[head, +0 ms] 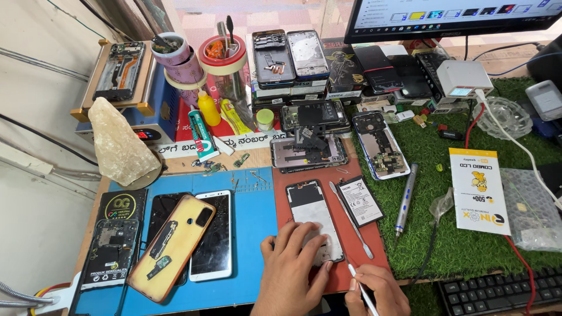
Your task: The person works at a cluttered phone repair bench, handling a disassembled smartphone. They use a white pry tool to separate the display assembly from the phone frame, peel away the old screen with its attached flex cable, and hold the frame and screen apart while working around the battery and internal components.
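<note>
- Head view: the red work mat [298, 181] is laid flat at the bench front, beside a blue mat [252, 222], so that the opened phone frame [316, 219] is supported level and within reach of both hands.
- The phone frame is positioned lengthwise on the red mat, lower end toward the person. A dark upper section and a pale, bare inner plate are shown.
- The left hand [290, 272] is pressed flat on the frame's lower end, fingers spread, apparently to steady it; nothing is clenched.
- A thin white tool [362, 289] is pinched in the right hand [377, 289], tip angled toward the frame's lower corner.
- A battery [360, 202] and a metal spudger [350, 219] are set aside, just right of the frame.
</note>
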